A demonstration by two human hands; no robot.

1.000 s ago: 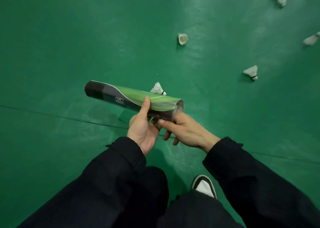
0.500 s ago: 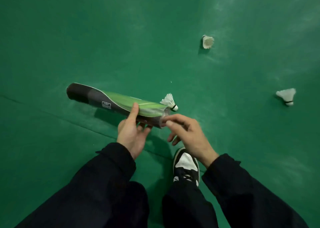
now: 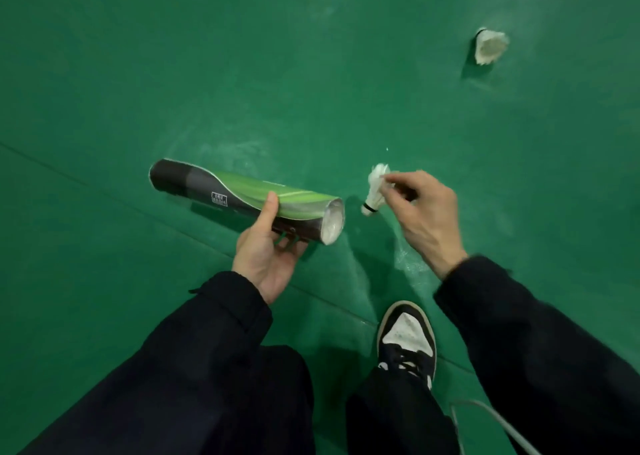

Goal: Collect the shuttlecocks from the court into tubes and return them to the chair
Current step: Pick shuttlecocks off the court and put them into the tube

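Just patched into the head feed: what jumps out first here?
At centre, the left hand grips a green-and-black shuttlecock tube, lying nearly level with its open end toward the right. Just right of that opening, the right hand pinches a white shuttlecock by its feathers, cork pointing down. Another shuttlecock lies alone on the green court floor, upper right.

Person seen from above: long black sleeves (image 3: pixel 194 347) ending in loose cuffs at both wrists, dark trousers (image 3: pixel 394 416), and a low black-and-white lace-up sneaker (image 3: pixel 407 340) with a white toe panel, black laces and pale sole edge.
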